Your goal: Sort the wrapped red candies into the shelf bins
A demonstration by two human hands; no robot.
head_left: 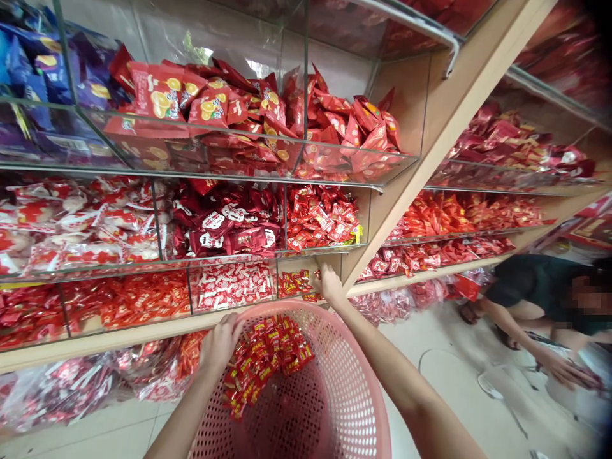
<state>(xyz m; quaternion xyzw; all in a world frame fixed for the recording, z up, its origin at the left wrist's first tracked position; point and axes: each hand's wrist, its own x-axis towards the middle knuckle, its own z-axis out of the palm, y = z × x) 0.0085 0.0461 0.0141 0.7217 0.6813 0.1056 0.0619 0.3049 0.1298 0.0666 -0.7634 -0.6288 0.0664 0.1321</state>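
My left hand [222,341] is closed over the near-left rim of a pink perforated plastic basket [354,357]. Inside the basket, small red-and-yellow candy packets [272,357] lie heaped toward the shelf side, and the bottom shows below them. Reaching past the far rim, my right hand [329,285] is at a bottom-shelf compartment with similar candy packets [294,282]. Its fingers are curled at the compartment's right end; what they hold, if anything, is too small to make out.
Clear-fronted shelves hold red orange-print packets [210,105], maroon packets [227,220] and white-and-red candies [234,284]. A slanted wooden divider [406,197] stands at the right. Bagged goods [62,389] lie under the shelf. Another person [540,299] crouches on the right.
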